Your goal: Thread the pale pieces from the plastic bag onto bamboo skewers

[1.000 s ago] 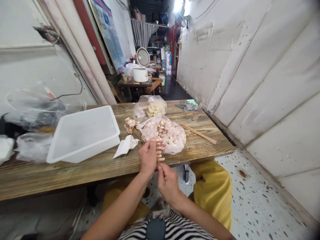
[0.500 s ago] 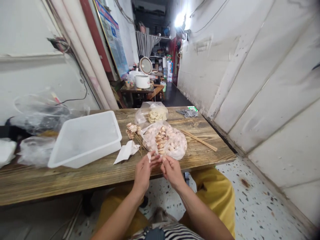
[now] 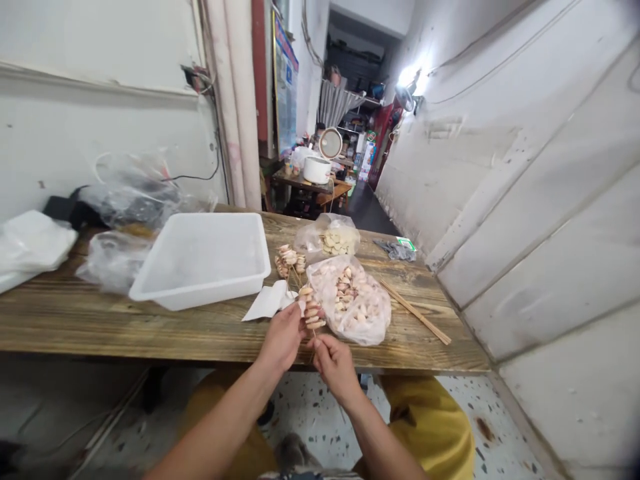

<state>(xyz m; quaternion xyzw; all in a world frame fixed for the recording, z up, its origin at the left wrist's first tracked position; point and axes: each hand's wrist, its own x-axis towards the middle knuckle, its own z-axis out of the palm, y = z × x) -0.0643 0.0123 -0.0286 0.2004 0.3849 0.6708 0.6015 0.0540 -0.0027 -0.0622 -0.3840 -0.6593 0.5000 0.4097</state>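
A skewer threaded with a stack of garlic cloves (image 3: 313, 312) stands up between my hands at the table's front edge. My right hand (image 3: 334, 360) pinches its bare stick below the cloves. Beside the stack, my left hand (image 3: 283, 335) is closed against the skewer's left side, its fingers partly hidden; a white wrap shows on its thumb. Just to the right lies a clear plastic bag (image 3: 373, 327) full of loose garlic cloves (image 3: 345, 293). Behind my left hand, several loaded garlic skewers (image 3: 289, 257) lie near a white paper sheet (image 3: 269, 301).
A white plastic tub (image 3: 200, 293) stands left of the skewers. Bare bamboo sticks (image 3: 417, 312) lie on the right, beyond the garlic bag. Farther back are a bag of pale slices (image 3: 337, 241) and a crumpled grey bag (image 3: 397, 250). Plastic bags (image 3: 115, 260) crowd the far left.
The view has swung left. The clove-loaded skewer now shows upright between my hands, where it was not distinguishable before. Both hands remain close together at the table edge.
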